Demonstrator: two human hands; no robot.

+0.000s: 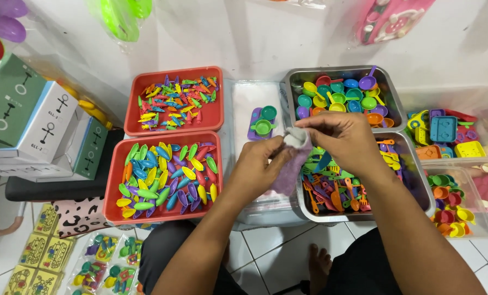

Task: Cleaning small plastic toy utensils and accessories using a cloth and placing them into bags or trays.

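A small clear plastic bag (291, 164), tinted purple by what shows through it, hangs between two hands above the seam where a clear lidded box meets a steel tray. Its long axis runs top to bottom, mouth upward, body trailing down toward the person. The right hand (342, 139) comes in from above and to the right, fingers (309, 123) pinched shut on the bag's upper edge; the left hand (257, 166) closes on the left side of the same mouth from below, thumb pressed to the film. Both are on the bag, the right nearer its top. Just beyond the fingers lies a purple toy stove (261, 123) bearing green pots. Around it: a steel tray of toy cups (345, 95), a steel tray of toy utensils (337, 188), and two red trays (170, 175) of coloured plastic pieces.
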